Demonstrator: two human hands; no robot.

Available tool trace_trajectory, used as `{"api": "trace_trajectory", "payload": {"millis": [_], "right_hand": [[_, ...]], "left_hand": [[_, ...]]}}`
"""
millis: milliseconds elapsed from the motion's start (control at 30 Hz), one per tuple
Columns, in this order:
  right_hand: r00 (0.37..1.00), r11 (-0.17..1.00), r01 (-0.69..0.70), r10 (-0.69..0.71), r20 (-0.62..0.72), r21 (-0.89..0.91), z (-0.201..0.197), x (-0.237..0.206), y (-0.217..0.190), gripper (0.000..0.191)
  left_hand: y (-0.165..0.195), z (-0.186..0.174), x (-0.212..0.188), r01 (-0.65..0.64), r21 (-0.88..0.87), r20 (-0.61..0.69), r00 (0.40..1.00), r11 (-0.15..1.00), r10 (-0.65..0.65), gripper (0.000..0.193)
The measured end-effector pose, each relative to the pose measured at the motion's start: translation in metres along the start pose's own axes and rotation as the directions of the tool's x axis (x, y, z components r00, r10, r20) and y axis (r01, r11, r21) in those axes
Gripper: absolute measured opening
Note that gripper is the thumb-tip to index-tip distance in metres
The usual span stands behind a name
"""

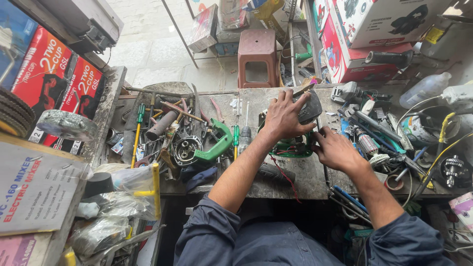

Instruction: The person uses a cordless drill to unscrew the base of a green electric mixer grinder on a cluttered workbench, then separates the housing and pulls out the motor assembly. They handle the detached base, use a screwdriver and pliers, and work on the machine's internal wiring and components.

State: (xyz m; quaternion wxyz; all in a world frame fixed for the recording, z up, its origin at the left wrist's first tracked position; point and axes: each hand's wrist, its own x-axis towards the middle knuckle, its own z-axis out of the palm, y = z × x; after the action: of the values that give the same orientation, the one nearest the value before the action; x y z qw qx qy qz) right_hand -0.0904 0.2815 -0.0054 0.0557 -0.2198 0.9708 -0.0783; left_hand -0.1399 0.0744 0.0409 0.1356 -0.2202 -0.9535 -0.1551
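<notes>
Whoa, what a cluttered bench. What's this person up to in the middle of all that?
A person in dark blue sleeves leans over a crowded workbench, both hands on an opened green power tool. The left hand presses down on its dark grey cover, while the right hand touches the tool's side. Beside them lie a green tool handle, screwdrivers, a motor rotor and loose wires. A brown plastic stool stands beyond the bench.

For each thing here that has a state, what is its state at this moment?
Left hand: spread over the green power tool, pressing on top.
Right hand: fingertips touching the tool's side.
Green power tool: casing open, wires showing.
Green handle: lying detached among tools.
Plastic stool: standing upright.
</notes>
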Motion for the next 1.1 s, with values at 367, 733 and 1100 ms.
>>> {"api": "trace_trajectory", "payload": {"millis": [367, 733, 1100], "right_hand": [[0.902, 0.848, 0.015, 0.217, -0.372, 0.53, 0.01, -0.038, -0.016, 0.017], [0.934, 0.917, -0.049, 0.183, -0.308, 0.396, 0.019, -0.034, -0.014, 0.035], [0.86, 0.885, 0.071, 0.179, -0.479, 0.459, 0.015, -0.037, -0.025, 0.014]], "left_hand": [[-0.005, 0.001, 0.005, 0.015, -0.01, -0.006, 1.0, 1.0, -0.015, 0.096], [-0.002, 0.002, 0.002, 0.018, 0.012, -0.012, 1.0, 1.0, -0.018, 0.097], [0.0, -0.001, 0.002, 0.022, 0.009, -0.009, 1.0, 1.0, -0.022, 0.096]]}}
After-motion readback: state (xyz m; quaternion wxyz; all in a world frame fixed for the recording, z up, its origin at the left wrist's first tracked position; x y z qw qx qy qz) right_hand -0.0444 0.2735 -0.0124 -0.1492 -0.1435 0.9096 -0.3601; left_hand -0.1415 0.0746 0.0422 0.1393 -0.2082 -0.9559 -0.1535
